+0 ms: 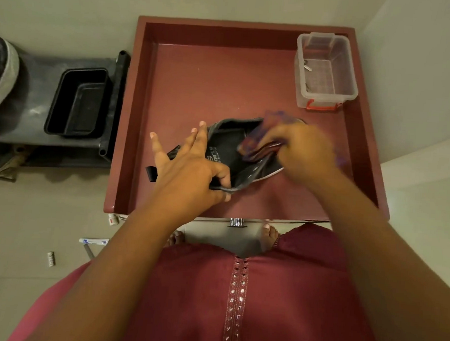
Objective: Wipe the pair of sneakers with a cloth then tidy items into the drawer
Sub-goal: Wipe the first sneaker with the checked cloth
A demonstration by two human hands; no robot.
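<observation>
sneaker (228, 146) insole print, partly hidden

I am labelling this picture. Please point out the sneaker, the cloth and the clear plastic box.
sneaker (228, 146): head view, on its dark insole.
cloth (259, 146): head view, on its folded middle.
clear plastic box (326, 97): head view, on its near rim.

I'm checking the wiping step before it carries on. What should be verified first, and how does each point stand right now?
1. Left hand grips the sneaker at its opening: ok.
2. Right hand holds the cloth: ok.
3. Cloth touching the sneaker: ok, though blurred.
4. Sneaker over the open drawer: ok.
5. Second sneaker in view: cannot tell.
6. Clear box apart from the hands: ok.
</observation>
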